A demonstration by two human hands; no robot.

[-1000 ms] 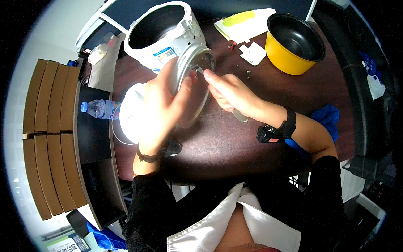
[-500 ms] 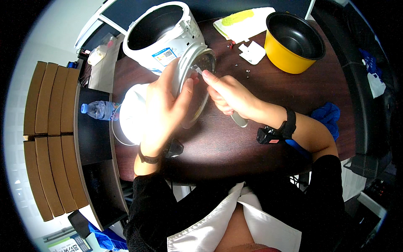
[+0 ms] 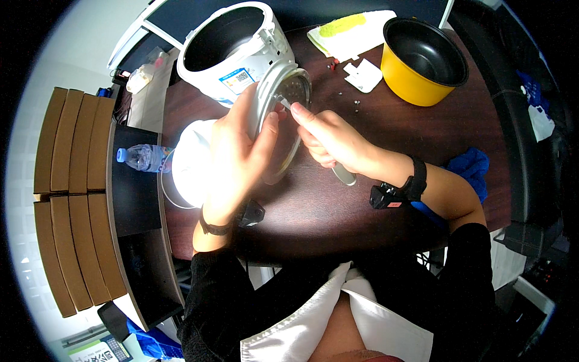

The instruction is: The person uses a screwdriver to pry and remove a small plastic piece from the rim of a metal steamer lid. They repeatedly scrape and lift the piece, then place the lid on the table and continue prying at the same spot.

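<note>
My left hand is closed around the edge of a round rice cooker lid, which it holds tilted up on its side above the table. The lid has a pale rim and a metallic inner face turned toward my right. My right hand is wrapped round a slim metal tool with a rounded grey end below the fist. The tool's flat tip meets the lid's inner face near my left fingertips; its exact kind is hidden by my fingers. Behind the lid stands the white rice cooker body, uncovered, with a dark inside.
A yellow pot with a black inside stands back right. Beside it are a white plastic plate, a cloth, and small loose parts. A bright white rounded object, a bottle and brown boxes are left; a blue cloth is right.
Almost nothing differs. The tool's tip and my right hand have shifted very slightly against the lid; both hands keep their grip.
</note>
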